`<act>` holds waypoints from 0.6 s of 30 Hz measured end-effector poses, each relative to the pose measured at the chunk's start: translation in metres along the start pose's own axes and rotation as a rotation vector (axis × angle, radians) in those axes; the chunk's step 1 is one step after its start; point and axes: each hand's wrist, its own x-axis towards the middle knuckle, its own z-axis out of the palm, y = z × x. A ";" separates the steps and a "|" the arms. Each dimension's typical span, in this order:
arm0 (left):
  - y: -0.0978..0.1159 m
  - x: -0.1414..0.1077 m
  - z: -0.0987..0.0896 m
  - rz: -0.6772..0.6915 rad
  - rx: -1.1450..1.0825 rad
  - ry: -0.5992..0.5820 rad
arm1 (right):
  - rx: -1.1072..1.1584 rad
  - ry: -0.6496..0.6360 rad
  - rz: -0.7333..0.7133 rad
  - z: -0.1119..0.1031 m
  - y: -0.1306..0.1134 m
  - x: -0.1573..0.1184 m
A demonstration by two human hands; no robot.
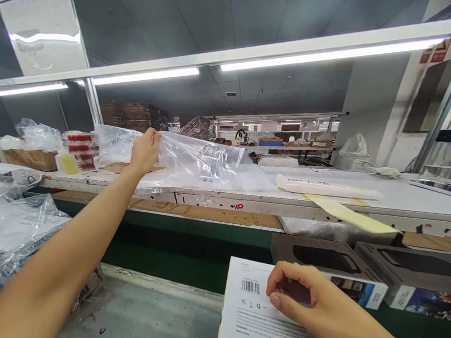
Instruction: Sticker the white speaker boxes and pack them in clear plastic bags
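Left hand (pixel 146 150), at 10 o'clock, is closed on the edge of a clear plastic bag (pixel 213 162); the lifted film spreads to both sides of the hand, and its lower part drapes over the table (pixel 415 192).

Right hand (pixel 315 298), at 5 o'clock, has thumb and forefinger curled towards each other over a white box (pixel 251 311) near 6 o'clock. From this angle it cannot be told whether these fingers grip anything or rest on the box. The upper face of the box carries a barcode and small printed symbols; its contents are hidden.

Two grey printed cartons (pixel 324 259) stand side by side at 4 o'clock, contents likewise concealed.

At 9 o'clock on the table, a translucent bottle (pixel 68 164) holds something yellow. Just beside it are stacked red tape rolls (pixel 81 149). Farther out in the same direction, a cardboard box (pixel 32 160) has crumpled clear plastic (pixel 38 134) bulging above it.

At 2 o'clock in the background, a blue bin (pixel 271 143) stands among assorted goods.
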 end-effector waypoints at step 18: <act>0.092 -0.122 -0.060 0.645 -0.598 0.090 | -0.859 0.521 -0.845 -0.115 -0.132 0.030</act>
